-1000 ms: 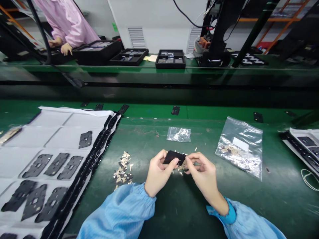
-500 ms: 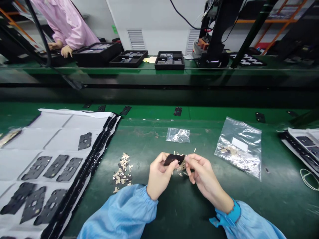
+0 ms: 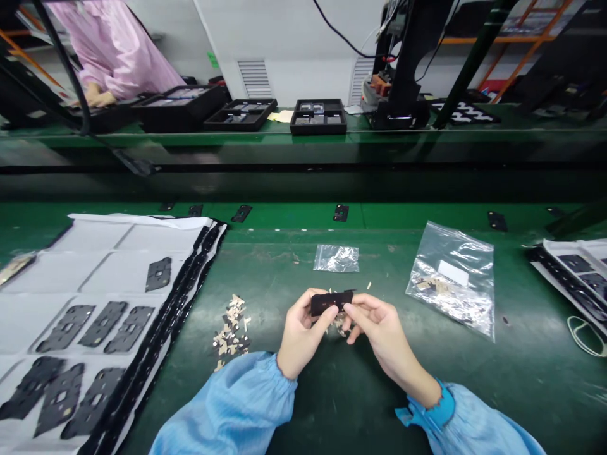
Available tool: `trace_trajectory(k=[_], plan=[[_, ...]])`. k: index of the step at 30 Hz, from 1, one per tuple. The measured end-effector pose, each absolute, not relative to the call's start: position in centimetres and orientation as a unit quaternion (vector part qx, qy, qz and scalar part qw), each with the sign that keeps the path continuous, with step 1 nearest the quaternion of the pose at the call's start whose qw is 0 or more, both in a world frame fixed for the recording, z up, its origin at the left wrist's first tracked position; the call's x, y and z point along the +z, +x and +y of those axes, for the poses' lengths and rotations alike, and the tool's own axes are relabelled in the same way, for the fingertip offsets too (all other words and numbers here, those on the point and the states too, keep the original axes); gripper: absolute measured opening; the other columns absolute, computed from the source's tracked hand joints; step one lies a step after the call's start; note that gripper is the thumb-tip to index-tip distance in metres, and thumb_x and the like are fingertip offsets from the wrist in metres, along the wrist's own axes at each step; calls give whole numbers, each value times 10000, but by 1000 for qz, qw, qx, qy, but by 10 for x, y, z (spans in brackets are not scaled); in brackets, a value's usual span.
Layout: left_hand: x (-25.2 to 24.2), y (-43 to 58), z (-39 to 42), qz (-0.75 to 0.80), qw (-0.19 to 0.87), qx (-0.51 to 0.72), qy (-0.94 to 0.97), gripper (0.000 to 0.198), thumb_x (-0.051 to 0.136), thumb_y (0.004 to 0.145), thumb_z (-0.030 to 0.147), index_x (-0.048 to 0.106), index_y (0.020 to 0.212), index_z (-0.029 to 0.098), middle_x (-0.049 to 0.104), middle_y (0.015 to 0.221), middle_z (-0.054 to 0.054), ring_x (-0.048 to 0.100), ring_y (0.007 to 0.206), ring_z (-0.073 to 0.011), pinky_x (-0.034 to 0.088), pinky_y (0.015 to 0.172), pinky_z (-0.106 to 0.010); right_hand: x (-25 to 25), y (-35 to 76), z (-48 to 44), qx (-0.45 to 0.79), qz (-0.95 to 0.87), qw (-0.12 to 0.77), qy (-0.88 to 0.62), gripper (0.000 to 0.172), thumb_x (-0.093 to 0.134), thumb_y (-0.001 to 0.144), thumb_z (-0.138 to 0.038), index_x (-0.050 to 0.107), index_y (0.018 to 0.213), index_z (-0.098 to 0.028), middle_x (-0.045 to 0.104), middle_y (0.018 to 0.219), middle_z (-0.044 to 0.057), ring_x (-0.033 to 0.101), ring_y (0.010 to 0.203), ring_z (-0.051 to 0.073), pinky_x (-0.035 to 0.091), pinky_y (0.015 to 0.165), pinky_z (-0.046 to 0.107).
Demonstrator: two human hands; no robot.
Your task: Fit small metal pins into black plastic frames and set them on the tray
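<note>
A small black plastic plate [image 3: 325,303] is held up over the green table. My left hand [image 3: 306,332] is closed around its left end, with the thumb on the near face. At the other end, my right hand [image 3: 377,325] pinches the plate between thumb and fingers; whether a small part is also under those fingertips I cannot tell. Beneath the hands lies a little pile of tan and dark small pieces [image 3: 337,326], partly covered by them. Left of my left hand is another loose heap of such pieces [image 3: 231,332].
On the left, a white compartmented tray [image 3: 118,268] carries several black plates [image 3: 128,330]. A small clear bag [image 3: 336,258] and a larger zip bag [image 3: 450,281] with pieces lie ahead. Several plates [image 3: 341,213] rest on the green strip beyond. A co-worker in a pink sleeve [image 3: 137,63] stands across.
The plate has been turned so its broad face shows more. My right thumb has shifted left onto that face. Across the table, the co-worker's hands have moved closer together.
</note>
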State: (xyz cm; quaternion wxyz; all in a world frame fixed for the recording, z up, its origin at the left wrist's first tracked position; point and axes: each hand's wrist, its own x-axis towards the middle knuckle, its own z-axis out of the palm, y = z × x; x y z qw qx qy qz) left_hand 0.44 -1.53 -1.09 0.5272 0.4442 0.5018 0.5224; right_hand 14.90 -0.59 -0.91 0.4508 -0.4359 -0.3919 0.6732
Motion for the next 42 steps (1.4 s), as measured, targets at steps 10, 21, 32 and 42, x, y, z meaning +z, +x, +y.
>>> trace_trajectory(k=[10, 21, 32, 42], plan=[[0, -4, -12, 465, 411, 506, 599, 79, 593, 798, 153, 666, 827, 157, 615, 836, -62, 611, 802, -161, 512, 704, -267, -6, 157, -9, 476, -654, 401, -430, 198, 491, 889, -231, 686, 928, -220, 574, 803, 28, 577, 585, 123, 544, 525, 246], [8, -6, -16, 456, 286, 470, 700, 131, 573, 773, 97, 653, 816, 192, 653, 802, -49, 613, 774, -167, 498, 708, -287, -7, 170, -8, 187, -851, 304, -386, 337, 325, 878, -40, 580, 1054, -174, 582, 867, 87, 569, 786, 198, 491, 674, 313], [4, -4, -16, 462, 234, 441, 733, 137, 543, 799, 114, 637, 857, 194, 639, 811, -56, 602, 790, -175, 489, 734, -298, -11, 172, -9, 103, -887, 237, -382, 359, 328, 845, -20, 554, 1101, -131, 589, 908, 110, 565, 844, 224, 517, 673, 329], [-6, -2, -19, 464, 136, 410, 773, 322, 507, 845, 139, 577, 1145, 234, 649, 1102, -81, 549, 1062, -239, 402, 932, -430, -1, 151, -8, 269, -754, 406, -440, 245, 432, 897, -154, 660, 966, -213, 561, 722, 30, 553, 618, 146, 474, 561, 263]])
